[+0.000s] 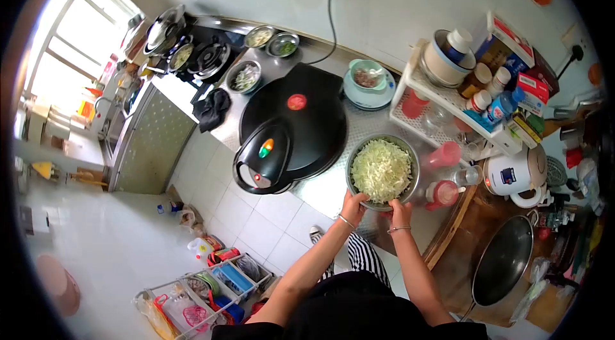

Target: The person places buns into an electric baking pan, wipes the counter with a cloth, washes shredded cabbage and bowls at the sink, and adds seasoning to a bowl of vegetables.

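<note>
The metal bowl (pixel 416 167) is directly in front of you, between your hands and a little beyond them. Your left hand (pixel 353 207) and right hand (pixel 400 213) are partly closed on its near rim, thumbs on top; the other fingers are mostly hidden, so I cannot tell how far they go underneath. To hold it well, give equal force with both hands and let the bowl be level: both grips are on the near side, so the far side may dip. Whether the bowl rests on the counter (pixel 357 125) or is lifted, I cannot tell.

Inside are pale green and whitish shreds (pixel 382 170), thin and loose, probably cabbage. They fill the bowl widely and seem heaped, so some could fall with a sudden tilt.

Left of your hands and further ahead stands the black electric pan (pixel 320 106), its lights glowing. To your right, near the bowl, is a pink cup (pixel 444 155).
</note>
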`<state>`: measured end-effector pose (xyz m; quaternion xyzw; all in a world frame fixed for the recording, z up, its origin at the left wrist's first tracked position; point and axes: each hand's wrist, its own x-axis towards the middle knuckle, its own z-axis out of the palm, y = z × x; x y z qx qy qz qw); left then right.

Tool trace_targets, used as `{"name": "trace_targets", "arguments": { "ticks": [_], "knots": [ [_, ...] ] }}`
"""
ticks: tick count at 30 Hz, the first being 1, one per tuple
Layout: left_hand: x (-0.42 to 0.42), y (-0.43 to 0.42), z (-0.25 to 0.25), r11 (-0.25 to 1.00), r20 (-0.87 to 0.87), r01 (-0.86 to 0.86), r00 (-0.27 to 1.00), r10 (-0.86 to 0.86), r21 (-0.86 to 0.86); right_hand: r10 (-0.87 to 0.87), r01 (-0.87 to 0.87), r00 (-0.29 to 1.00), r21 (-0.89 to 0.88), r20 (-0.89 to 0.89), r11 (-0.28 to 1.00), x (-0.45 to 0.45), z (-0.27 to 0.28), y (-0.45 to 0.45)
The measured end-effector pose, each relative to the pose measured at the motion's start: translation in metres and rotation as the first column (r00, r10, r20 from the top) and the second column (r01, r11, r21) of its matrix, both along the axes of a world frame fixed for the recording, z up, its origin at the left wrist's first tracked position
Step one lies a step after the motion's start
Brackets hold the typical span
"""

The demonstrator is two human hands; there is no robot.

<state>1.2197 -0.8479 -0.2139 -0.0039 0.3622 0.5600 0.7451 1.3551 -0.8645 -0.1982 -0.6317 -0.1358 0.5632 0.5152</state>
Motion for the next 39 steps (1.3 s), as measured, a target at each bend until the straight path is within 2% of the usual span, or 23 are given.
{"name": "trace_targets", "arguments": {
  "ticks": [3,5,6,7,9,11,13,14,16,19,20,24,28,30,31,33,36,39],
  "knots": [
    [-0.031,-0.019,0.029,0.999,-0.077,0.044,0.996,-0.046,-0.021,0.022,-0.022,1.000,0.032,-0.011,0.999,-0.029,0.028,-0.010],
    [-0.051,-0.029,0.035,0.997,-0.051,-0.038,0.998,0.041,0.062,0.116,-0.131,0.988,0.171,0.097,0.977,-0.039,0.017,-0.021],
    [-0.067,-0.034,0.046,0.995,-0.088,-0.029,0.995,0.037,0.094,0.219,-0.240,0.966,0.171,0.137,0.955,-0.044,0.012,-0.026],
    [-0.085,-0.040,0.055,0.992,-0.123,-0.019,0.992,0.034,0.124,0.231,-0.254,0.963,0.176,0.141,0.951,-0.067,0.032,-0.030],
    [-0.128,-0.055,0.067,0.991,-0.131,-0.019,0.991,0.037,0.132,0.188,-0.193,0.964,0.006,0.186,0.981,-0.113,0.079,-0.042],
    [-0.175,-0.064,0.079,0.980,-0.176,0.017,0.984,0.018,0.196,0.237,-0.243,0.954,0.010,0.183,0.970,-0.164,0.097,-0.049],
    [-0.218,-0.080,0.111,0.972,-0.160,-0.042,0.984,0.081,0.232,0.179,-0.138,0.977,0.303,-0.113,0.943,-0.214,0.101,-0.057],
    [-0.241,-0.090,0.120,0.973,-0.187,-0.069,0.976,0.112,0.220,0.199,-0.154,0.973,0.313,-0.116,0.937,-0.240,0.103,-0.060],
    [-0.286,-0.108,0.127,0.974,-0.218,-0.104,0.965,0.148,0.199,0.251,-0.127,0.872,0.301,-0.420,0.945,-0.286,0.102,-0.063],
    [-0.344,-0.129,0.133,0.930,-0.182,-0.243,0.937,0.299,0.277,0.321,-0.172,0.811,0.324,-0.490,0.930,-0.355,0.102,-0.065],
    [-0.363,-0.137,0.130,0.926,-0.204,-0.292,0.917,0.342,0.241,0.370,-0.249,0.803,0.302,-0.467,0.920,-0.374,0.105,-0.068],
    [-0.432,-0.157,0.134,0.884,-0.203,-0.402,0.870,0.450,0.238,0.464,-0.375,0.768,0.277,-0.442,0.885,-0.452,0.099,-0.067],
    [-0.495,-0.163,0.124,0.813,-0.143,-0.533,0.809,0.571,0.234,0.563,-0.501,0.702,0.261,-0.435,0.825,-0.526,0.091,-0.053],
    [-0.535,-0.157,0.113,0.763,-0.085,-0.574,0.780,0.620,0.298,0.586,-0.551,0.685,0.219,-0.434,0.806,-0.562,0.092,-0.042],
    [-0.557,-0.154,0.106,0.769,-0.109,-0.557,0.783,0.612,0.314,0.600,-0.571,0.668,0.213,-0.441,0.793,-0.580,0.085,-0.035],
    [-0.604,-0.150,0.099,0.784,-0.046,-0.545,0.812,0.582,0.299,0.674,-0.620,0.589,0.286,-0.446,0.730,-0.621,0.070,-0.017],
    [-0.665,-0.138,0.098,0.785,-0.089,-0.560,0.796,0.598,0.264,0.712,-0.680,0.531,0.270,-0.459,0.681,-0.688,0.072,0.013],
    [-0.716,-0.121,0.103,0.722,-0.084,-0.648,0.727,0.681,0.245,0.779,-0.756,0.423,0.293,-0.464,0.585,-0.753,0.080,0.039]
  ]
}}
